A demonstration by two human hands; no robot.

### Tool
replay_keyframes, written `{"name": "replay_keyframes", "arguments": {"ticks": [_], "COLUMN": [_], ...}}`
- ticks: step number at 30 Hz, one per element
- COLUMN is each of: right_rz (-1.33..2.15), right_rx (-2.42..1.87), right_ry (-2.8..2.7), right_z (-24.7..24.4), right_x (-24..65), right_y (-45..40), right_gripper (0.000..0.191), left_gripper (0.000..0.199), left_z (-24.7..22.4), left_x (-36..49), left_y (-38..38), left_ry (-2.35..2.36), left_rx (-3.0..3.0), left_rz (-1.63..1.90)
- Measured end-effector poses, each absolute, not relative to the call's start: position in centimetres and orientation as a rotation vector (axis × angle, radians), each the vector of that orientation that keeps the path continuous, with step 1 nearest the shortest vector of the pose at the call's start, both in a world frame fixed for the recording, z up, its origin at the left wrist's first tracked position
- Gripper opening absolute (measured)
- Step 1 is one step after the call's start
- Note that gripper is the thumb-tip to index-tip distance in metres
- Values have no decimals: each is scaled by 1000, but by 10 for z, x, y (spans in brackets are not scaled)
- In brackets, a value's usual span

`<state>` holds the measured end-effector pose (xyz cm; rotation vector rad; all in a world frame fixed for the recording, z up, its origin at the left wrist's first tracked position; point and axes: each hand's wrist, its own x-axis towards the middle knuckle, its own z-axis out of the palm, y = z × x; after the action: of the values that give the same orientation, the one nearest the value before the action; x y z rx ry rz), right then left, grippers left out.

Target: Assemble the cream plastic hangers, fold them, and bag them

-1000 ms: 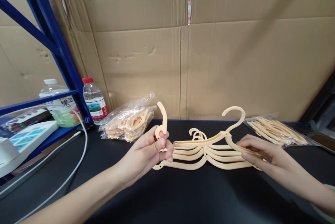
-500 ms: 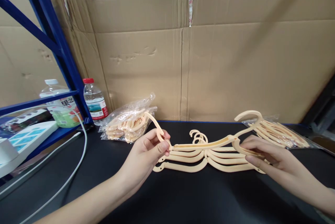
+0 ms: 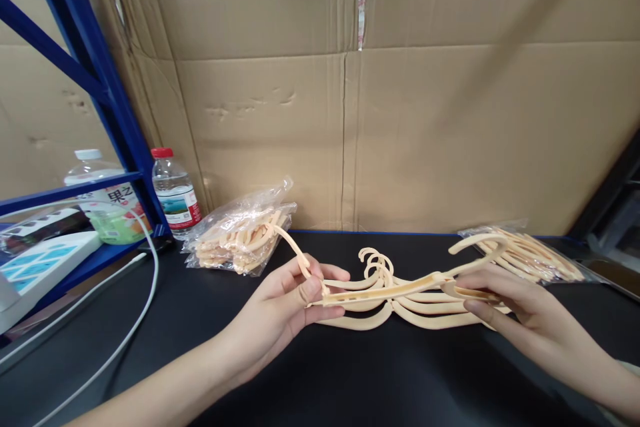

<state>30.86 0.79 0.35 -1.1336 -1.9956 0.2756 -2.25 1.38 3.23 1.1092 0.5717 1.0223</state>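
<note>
Hanger (image 3: 390, 292) in both hands (image 3: 285, 300) (image 3: 523, 304); narrow pinch

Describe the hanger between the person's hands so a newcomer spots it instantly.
Find the black table in front of the cardboard wall. Look between the left hand and the right hand for a beige hanger. Unlike the similar beige hangers lying in a row on the table, this one is held up in front of them.

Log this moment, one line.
left hand: pinches curved piece | right hand: grips clothes hanger | black table: more hangers
</note>
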Motion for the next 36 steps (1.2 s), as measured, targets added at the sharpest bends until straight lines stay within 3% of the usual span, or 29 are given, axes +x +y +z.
{"name": "replay_keyframes", "arguments": {"ticks": [18, 36], "right_rz": [81, 190], "right_rx": [-1056, -979], "right_ry": [-2086, -2139], "right_z": [0, 6], "right_x": [315, 310], "right_y": [11, 7], "right_gripper": [17, 20], "left_gripper": [7, 18], "left_z": [26, 21], "left_x": [-26, -20], "left_y": [19, 17], "left_ry": [556, 652], "left_rx": [1141, 1104], "left_rz": [940, 980]}}
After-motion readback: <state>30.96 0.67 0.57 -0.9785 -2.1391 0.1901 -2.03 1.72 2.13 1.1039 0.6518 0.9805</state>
